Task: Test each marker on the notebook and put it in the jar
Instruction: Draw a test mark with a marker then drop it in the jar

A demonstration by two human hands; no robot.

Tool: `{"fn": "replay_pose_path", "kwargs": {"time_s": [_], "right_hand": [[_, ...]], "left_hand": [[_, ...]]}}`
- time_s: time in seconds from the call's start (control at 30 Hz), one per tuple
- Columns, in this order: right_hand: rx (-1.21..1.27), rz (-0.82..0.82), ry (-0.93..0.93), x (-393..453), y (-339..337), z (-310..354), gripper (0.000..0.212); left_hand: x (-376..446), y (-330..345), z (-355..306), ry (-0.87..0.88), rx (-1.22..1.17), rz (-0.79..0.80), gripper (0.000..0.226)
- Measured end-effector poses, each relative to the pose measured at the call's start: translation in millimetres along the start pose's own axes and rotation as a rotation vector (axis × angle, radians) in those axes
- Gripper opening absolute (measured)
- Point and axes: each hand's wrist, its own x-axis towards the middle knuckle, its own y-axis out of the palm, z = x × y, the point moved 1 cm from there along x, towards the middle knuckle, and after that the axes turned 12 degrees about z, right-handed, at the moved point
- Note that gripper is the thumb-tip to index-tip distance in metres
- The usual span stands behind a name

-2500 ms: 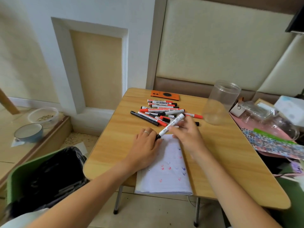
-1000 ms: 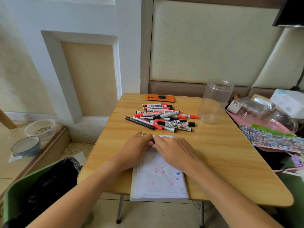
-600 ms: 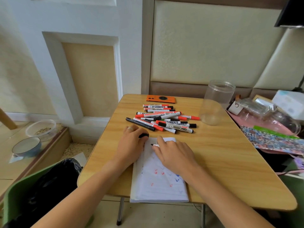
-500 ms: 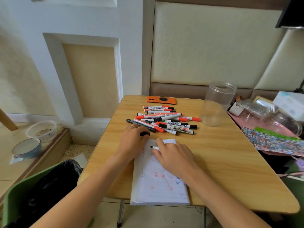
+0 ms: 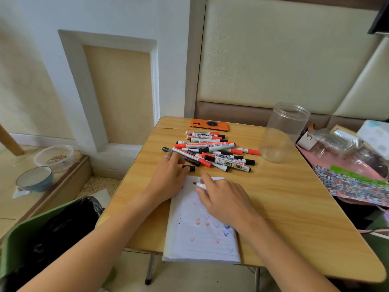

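Note:
A white notebook (image 5: 202, 241) with small red and blue test marks lies open at the table's near edge. My right hand (image 5: 223, 199) grips an uncapped black marker (image 5: 199, 185), tip pointing left over the top of the page. My left hand (image 5: 168, 175) rests beside the notebook and pinches the marker's black cap (image 5: 189, 168) at its fingertips. A pile of several red and black whiteboard markers (image 5: 212, 152) lies just beyond my hands. The clear plastic jar (image 5: 282, 133) stands with nothing in it at the back right of the table.
An orange phone (image 5: 209, 125) lies at the wooden table's (image 5: 294, 207) far edge. Bags and a patterned sheet (image 5: 353, 182) crowd the right side. A green bin with a black liner (image 5: 52, 232) sits lower left; bowls (image 5: 35, 179) rest on the floor.
A second ago both hands were together on the capped marker. They pulled apart: the cap came off in my left hand, and my right hand brought the bare tip over the page.

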Motion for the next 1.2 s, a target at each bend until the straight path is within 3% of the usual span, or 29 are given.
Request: {"fn": "replay_pose_path", "kwargs": {"time_s": [0.13,0.27,0.37,0.47,0.57,0.63,0.7,0.8,0.9,1.0,1.2], "right_hand": [[0.244,0.069,0.081,-1,-2,-4,0.017],[0.461,-0.01,0.104,0,-7,-15,0.04],[0.892,-0.083,0.074,-5,-20,-23,0.044],[1.317,-0.15,0.088,-6,-29,-27,0.025],[1.87,-0.092,0.096,2,-27,-32,0.032],[2.058,-0.061,0.085,8,-24,-37,0.037],[1.98,-0.091,0.097,13,-22,-39,0.035],[1.681,-0.164,0.19,19,-18,-37,0.012],[1.495,-0.2,0.309,24,-7,-30,0.013],[1.422,-0.194,0.309,25,6,-22,0.011],[1.338,-0.181,0.272,25,12,-26,0.02]], "left_hand": [[-49,-14,-19,-0.08,0.113,0.014,0.043],[-85,-9,-32,-0.089,0.215,0.209,0.058],[-88,-5,-40,-0.09,0.104,0.199,0.063],[-90,3,-49,-0.081,0.031,0.22,0.064],[-89,8,-52,-0.074,0.075,0.273,0.062],[-87,9,-49,-0.082,0.074,0.284,0.061],[-85,10,-45,-0.095,0.057,0.272,0.063],[-86,15,-45,-0.108,0.058,0.228,0.062],[-86,23,-49,-0.115,0.025,0.203,0.057],[-81,23,-49,-0.093,0.017,0.237,0.061],[-73,9,-35,0.047,0.381,0.268,0.064]]}}
